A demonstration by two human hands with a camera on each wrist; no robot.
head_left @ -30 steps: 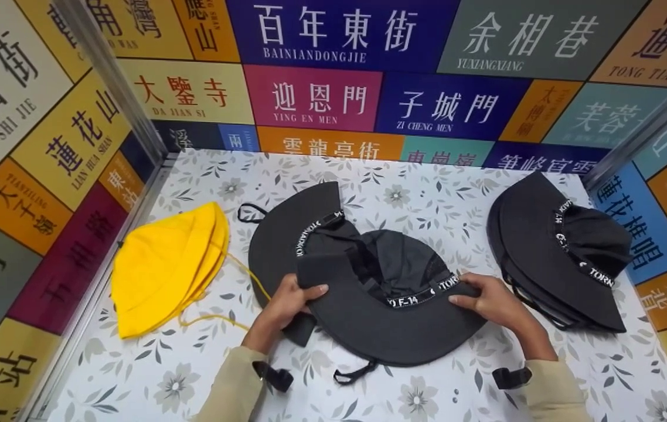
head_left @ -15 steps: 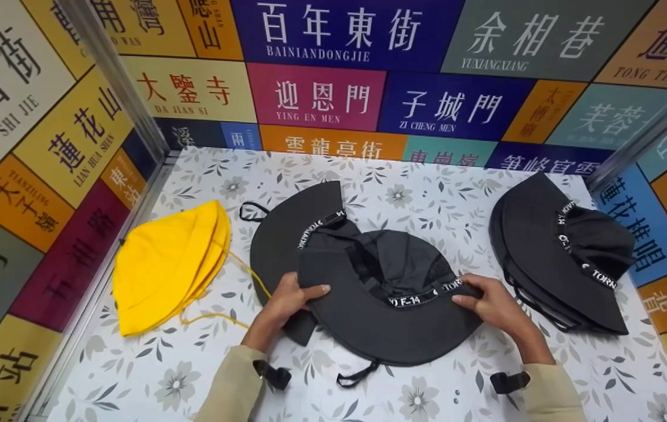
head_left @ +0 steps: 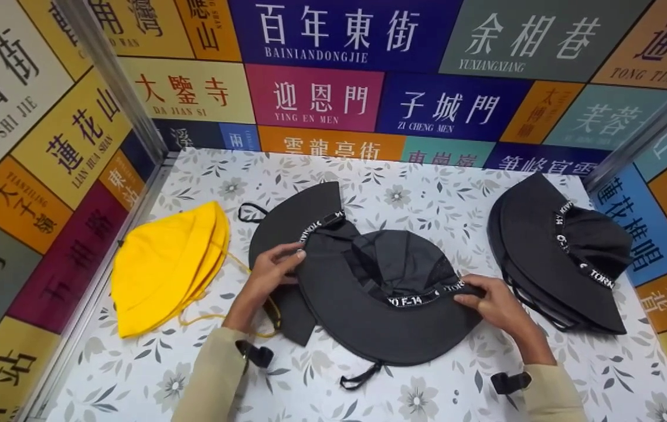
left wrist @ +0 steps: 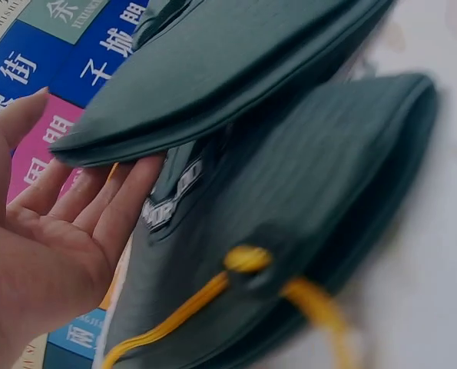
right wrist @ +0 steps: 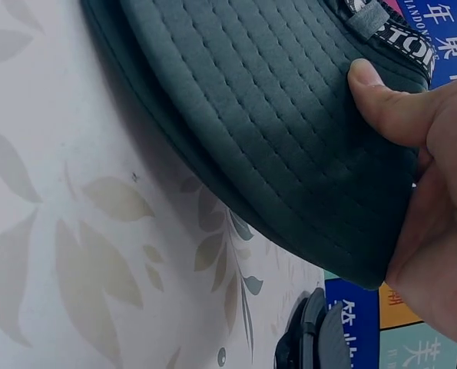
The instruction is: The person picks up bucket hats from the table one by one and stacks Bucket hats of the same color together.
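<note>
A black bucket hat with white lettering on its band lies folded in the middle, its wide brim toward me. My right hand pinches the brim's right end, thumb on top in the right wrist view. At the opposite end my left hand touches the brim's edge. In the left wrist view its fingers reach under the brim while the thumb stands off. Partly beneath lies another black hat, crossed by a yellow cord.
A yellow bucket hat, with its cord trailing rightward, lies on the left of the flower-patterned table. Stacked black hats sit at the right. Sign-covered walls enclose the back and sides.
My left hand has loosened from the brim's lower left and moved up and left along its edge. The yellow cord's end has shifted. My right hand keeps its pinch.
</note>
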